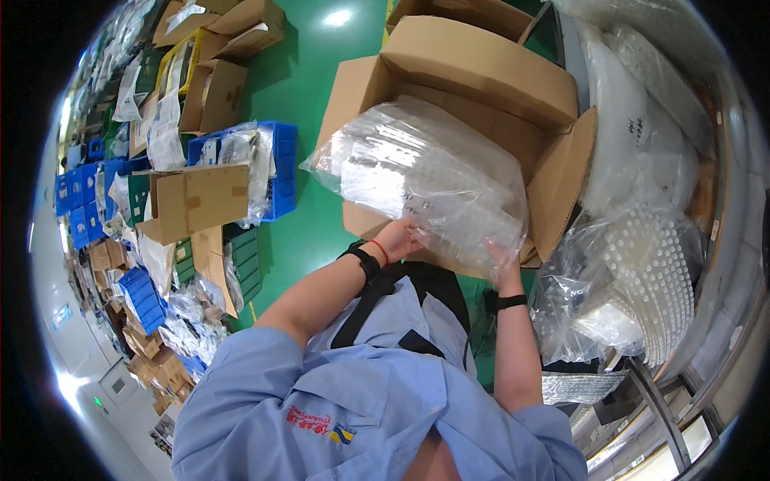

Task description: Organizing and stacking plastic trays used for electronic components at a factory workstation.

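A large clear plastic bag (417, 164) filled with stacked translucent white sheets, handwritten marks on its film, lies over the opening of a brown cardboard box (477, 64). Its left end sticks out past the box's left flap. My left hand (397, 239) grips the bag's near edge around the middle, fingers curled into the film. Farther right, my right hand (505, 260) holds the bag's near right corner, its fingertips partly covered by loose film. The box's flaps are spread, and the bag hides much of its inside.
To the right, a bag of dotted translucent sheets (650, 280) and big plastic-wrapped bundles (634, 128) rest on a rack with a metal frame (658, 413). On the left stand a blue crate (282, 172), an open carton (200, 200) and stacked green crates (245, 264) on green floor (309, 40).
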